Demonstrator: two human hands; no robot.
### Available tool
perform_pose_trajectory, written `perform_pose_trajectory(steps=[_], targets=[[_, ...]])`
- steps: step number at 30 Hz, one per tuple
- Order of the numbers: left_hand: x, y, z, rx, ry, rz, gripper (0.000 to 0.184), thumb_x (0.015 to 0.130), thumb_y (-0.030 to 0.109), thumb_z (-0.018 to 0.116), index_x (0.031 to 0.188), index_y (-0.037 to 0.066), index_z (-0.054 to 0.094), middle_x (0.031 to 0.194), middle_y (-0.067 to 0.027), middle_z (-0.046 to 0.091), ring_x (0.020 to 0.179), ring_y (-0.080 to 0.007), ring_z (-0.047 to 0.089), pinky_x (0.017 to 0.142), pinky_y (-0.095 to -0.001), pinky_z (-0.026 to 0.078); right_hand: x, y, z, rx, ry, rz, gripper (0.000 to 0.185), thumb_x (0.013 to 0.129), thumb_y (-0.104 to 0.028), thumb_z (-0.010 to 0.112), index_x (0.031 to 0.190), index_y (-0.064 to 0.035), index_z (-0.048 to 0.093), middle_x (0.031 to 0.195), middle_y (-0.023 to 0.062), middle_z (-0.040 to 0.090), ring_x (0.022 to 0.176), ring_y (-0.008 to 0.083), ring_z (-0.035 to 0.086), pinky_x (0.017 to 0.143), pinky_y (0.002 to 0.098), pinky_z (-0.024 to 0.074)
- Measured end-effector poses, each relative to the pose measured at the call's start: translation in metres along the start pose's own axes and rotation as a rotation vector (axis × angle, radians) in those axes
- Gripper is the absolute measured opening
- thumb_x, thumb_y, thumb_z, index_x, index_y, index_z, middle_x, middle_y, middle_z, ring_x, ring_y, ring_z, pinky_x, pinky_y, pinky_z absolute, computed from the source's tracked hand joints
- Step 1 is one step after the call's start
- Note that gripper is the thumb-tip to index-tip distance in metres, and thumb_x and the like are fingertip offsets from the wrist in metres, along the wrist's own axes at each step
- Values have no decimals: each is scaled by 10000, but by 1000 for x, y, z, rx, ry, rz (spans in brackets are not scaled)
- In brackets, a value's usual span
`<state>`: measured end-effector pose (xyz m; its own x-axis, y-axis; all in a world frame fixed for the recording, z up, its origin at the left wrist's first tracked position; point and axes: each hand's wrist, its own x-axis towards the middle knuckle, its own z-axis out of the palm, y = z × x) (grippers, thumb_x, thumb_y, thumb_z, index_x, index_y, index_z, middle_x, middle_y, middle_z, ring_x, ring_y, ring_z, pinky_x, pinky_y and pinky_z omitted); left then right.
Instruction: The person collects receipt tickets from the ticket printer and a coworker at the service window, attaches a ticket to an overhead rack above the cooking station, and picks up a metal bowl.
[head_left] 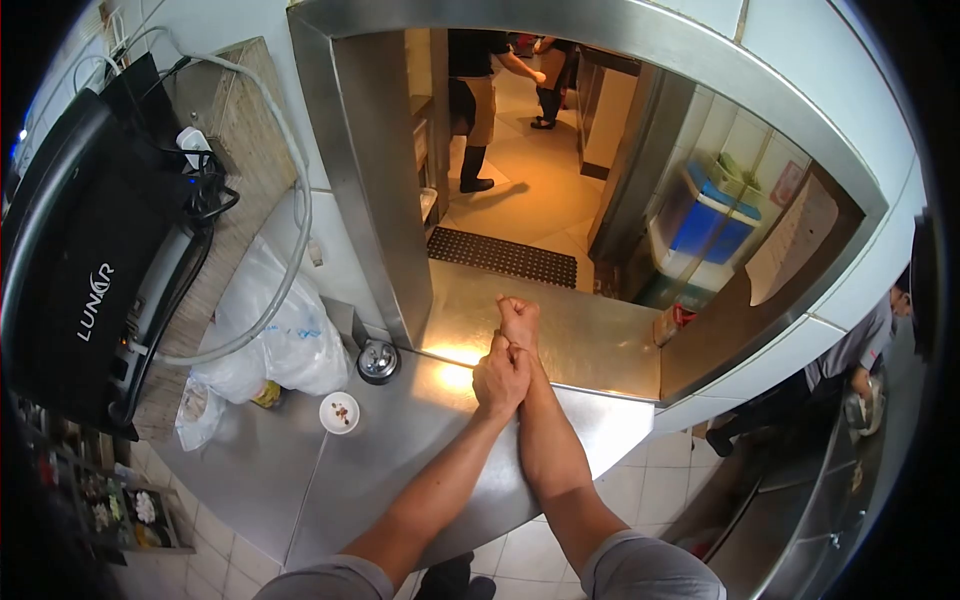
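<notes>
One worktop [365, 455] lies beneath the left grip [501, 380] and right grip [519, 320]; one black device [100, 250] stands well left of them. The left grip is clamped around the right wrist [529, 354]; the right grip, just beyond, is curled. Left of both sit one metal container [378, 362] and one bowl [341, 425].

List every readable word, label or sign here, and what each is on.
"LUNAR": on the black device.
Blue print on the plastic bag: too blurred to read.
Any writing on the paper by the hatch: too faint to read.
Nothing else is legible.
</notes>
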<state>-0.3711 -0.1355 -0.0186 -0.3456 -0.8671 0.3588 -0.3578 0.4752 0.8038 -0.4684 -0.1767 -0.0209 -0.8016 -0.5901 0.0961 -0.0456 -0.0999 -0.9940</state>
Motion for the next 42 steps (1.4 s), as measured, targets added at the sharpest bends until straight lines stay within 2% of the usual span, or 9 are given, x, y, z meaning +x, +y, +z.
perform_pose_trajectory(steps=[1, 4, 10, 13, 19, 21, 22, 24, 42], targets=[[0, 1, 0, 32, 27, 63, 231, 917, 268, 554, 884, 39, 560, 649, -233, 648, 603, -455, 657, 569, -553, 520, 3, 11, -1, -1, 6, -2, 508, 940, -229, 665, 529, -82, 407, 509, -68, 358, 480, 53, 313, 417, 340, 237], [1, 5, -5, -73, -11, 56, 284, 913, 315, 622, 843, 49, 552, 607, -197, 626, 580, -434, 650, 556, -537, 514, 12, 25, -6, -5, -4, -67, 461, 916, -199, 658, 535, -90, 423, 522, -72, 356, 500, 49, 314, 436, 329, 233], [2, 9, -6, -33, 10, 35, 375, 893, 369, 692, 766, 61, 520, 582, -182, 609, 569, -426, 644, 546, -524, 513, 15, 30, -8, 50, -72, 1, 387, 874, -163, 607, 540, -91, 425, 537, -78, 369, 514, 46, 318, 444, 328, 224], [2, 9, -5, -57, 9, 26, 389, 899, 312, 708, 737, 56, 464, 589, -176, 574, 564, -432, 595, 548, -529, 457, 13, 28, -7, 48, -47, 26, 390, 870, -172, 607, 538, -93, 419, 536, -78, 374, 513, 43, 319, 437, 328, 218], [2, 12, -8, -103, 15, 45, 377, 908, 284, 693, 716, 51, 467, 585, -181, 562, 560, -432, 586, 545, -525, 452, 16, 27, -7, 59, -70, 1, 404, 870, -169, 606, 525, -99, 409, 520, -74, 375, 507, 42, 324, 429, 324, 219], [3, 12, -9, -106, 12, 55, 374, 908, 280, 691, 714, 49, 470, 585, -182, 560, 561, -431, 585, 546, -523, 451, 15, 25, -5, 99, -58, -34, 448, 892, -135, 612, 502, -151, 392, 467, -57, 381, 390, 60, 317, 368, 295, 233], [3, 12, -9, -111, 10, 61, 371, 909, 276, 689, 712, 47, 473, 585, -183, 558, 562, -429, 584, 547, -521, 451, 14, 23, -5, 101, -58, -33, 448, 892, -135, 612, 502, -151, 392, 467, -57, 381, 390, 60, 317, 368, 295, 233], [3, 11, -8, -109, 1, 50, 369, 908, 274, 689, 712, 46, 476, 585, -182, 557, 560, -426, 582, 547, -519, 450, 13, 24, -6, 12, -43, -24, 407, 871, -174, 606, 532, -88, 400, 531, -71, 359, 517, 54, 318, 433, 341, 226], [4, 4, -2, -150, -14, 83, 370, 914, 251, 693, 702, 41, 472, 566, -160, 525, 522, -382, 559, 519, -482, 432, 12, 22, -7, -8, -79, 1, 389, 870, -186, 599, 555, -67, 405, 548, -63, 345, 536, 59, 319, 456, 348, 234]])
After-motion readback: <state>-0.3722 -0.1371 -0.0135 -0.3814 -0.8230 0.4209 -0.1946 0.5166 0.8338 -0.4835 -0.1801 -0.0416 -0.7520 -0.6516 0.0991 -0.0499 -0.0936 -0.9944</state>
